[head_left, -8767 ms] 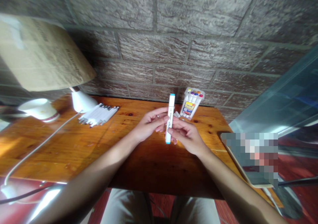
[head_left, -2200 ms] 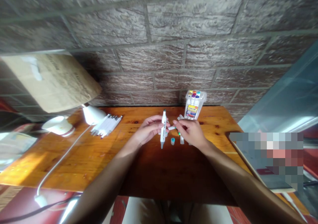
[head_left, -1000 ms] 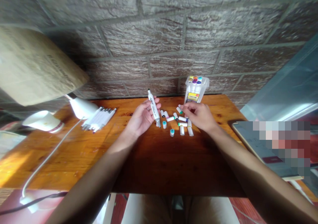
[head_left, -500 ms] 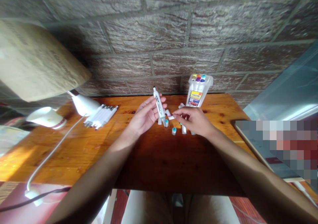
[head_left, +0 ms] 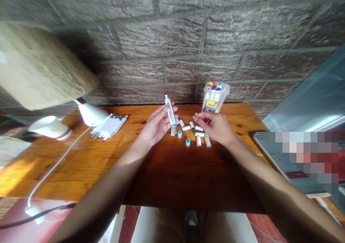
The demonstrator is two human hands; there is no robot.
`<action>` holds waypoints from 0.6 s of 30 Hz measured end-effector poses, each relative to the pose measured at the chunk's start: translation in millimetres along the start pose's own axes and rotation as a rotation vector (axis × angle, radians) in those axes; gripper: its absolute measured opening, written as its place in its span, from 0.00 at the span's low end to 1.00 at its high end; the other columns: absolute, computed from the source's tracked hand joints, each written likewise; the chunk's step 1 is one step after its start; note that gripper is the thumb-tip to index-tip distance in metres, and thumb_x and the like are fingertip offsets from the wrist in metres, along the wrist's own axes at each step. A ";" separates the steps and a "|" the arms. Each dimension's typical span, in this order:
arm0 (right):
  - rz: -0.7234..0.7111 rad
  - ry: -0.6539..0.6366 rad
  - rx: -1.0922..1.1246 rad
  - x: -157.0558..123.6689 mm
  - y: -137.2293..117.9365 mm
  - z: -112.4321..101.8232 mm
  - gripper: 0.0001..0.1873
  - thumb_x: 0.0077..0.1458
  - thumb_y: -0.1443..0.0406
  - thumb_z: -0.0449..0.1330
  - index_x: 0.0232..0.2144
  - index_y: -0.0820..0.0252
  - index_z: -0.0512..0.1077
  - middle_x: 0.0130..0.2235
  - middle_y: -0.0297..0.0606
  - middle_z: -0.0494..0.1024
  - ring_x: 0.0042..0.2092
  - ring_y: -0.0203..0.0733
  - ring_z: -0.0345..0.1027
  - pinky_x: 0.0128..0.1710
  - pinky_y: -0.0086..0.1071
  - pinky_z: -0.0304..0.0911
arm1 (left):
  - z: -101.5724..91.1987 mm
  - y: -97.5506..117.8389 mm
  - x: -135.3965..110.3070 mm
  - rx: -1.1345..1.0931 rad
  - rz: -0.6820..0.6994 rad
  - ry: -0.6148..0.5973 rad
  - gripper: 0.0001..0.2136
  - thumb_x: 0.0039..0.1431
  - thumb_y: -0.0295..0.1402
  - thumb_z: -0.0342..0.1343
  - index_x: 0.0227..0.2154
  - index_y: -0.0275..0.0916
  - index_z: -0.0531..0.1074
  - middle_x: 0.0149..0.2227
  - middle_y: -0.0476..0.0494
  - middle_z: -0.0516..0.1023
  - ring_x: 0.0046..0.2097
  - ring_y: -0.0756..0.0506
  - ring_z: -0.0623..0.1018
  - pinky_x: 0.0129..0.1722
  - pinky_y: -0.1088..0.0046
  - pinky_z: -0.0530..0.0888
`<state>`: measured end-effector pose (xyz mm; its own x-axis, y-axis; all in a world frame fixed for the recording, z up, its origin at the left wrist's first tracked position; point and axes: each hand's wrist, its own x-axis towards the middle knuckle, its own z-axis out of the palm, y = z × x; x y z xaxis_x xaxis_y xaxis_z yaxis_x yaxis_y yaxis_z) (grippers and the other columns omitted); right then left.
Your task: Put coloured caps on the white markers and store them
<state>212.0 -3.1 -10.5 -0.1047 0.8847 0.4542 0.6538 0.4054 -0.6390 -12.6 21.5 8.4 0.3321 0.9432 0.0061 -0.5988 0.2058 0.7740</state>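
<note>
My left hand (head_left: 159,122) is closed around a white marker (head_left: 170,112), which leans with a dark uncapped tip pointing up and away. Its grey lower end hangs just over the loose caps. My right hand (head_left: 214,126) is in a pinch above the right side of the caps, thumb and forefinger together; whether anything small sits between them is hidden. Several white marker caps lie scattered below and between the hands. Among them are a teal-topped cap (head_left: 188,142), a second teal-topped cap (head_left: 180,133) and a green-ended cap (head_left: 199,134).
Behind my right hand stands a clear plastic marker case (head_left: 215,95) with several coloured markers. A row of white markers (head_left: 110,127) lies at left beside a white lamp (head_left: 91,113) with a paper shade (head_left: 45,67). A cup (head_left: 51,127) and a dark-surfaced tablet or board (head_left: 285,164) flank the wooden table (head_left: 188,178).
My right hand has shifted right and slightly up, off the caps, uncovering several of them. My left hand keeps the marker nearly in place, tilted a little more upright.
</note>
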 end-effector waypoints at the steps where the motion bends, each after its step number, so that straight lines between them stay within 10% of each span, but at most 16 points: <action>1: 0.001 -0.029 -0.024 0.6 3.4 0.2 0.11 0.60 0.61 0.60 0.33 0.59 0.81 0.34 0.38 0.85 0.32 0.39 0.75 0.36 0.30 0.65 | -0.2 -0.1 0.1 0.002 -0.002 0.003 0.09 0.63 0.28 0.58 0.46 0.36 0.76 0.37 0.45 0.85 0.31 0.51 0.83 0.33 0.79 0.80; 10: -0.136 -0.282 -0.098 -0.1 4.1 -1.6 0.07 0.57 0.64 0.64 0.32 0.60 0.81 0.32 0.38 0.83 0.30 0.37 0.71 0.35 0.31 0.62 | 0.1 -1.0 -0.6 0.041 0.006 -0.004 0.06 0.62 0.27 0.59 0.41 0.36 0.77 0.37 0.44 0.85 0.32 0.49 0.84 0.36 0.76 0.81; 18: -0.297 -0.514 0.054 -11.2 -13.8 5.5 0.19 0.60 0.56 0.63 0.51 0.57 0.75 0.45 0.42 0.80 0.34 0.38 0.72 0.38 0.31 0.66 | -0.7 -0.2 0.2 0.020 0.024 -0.039 0.06 0.61 0.27 0.60 0.42 0.36 0.77 0.36 0.45 0.85 0.32 0.49 0.84 0.33 0.77 0.81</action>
<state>200.0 -17.4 -10.2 -0.6355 0.7242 0.2678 0.5033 0.6515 -0.5676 -13.0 21.8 7.8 0.3460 0.9370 0.0492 -0.5925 0.1775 0.7858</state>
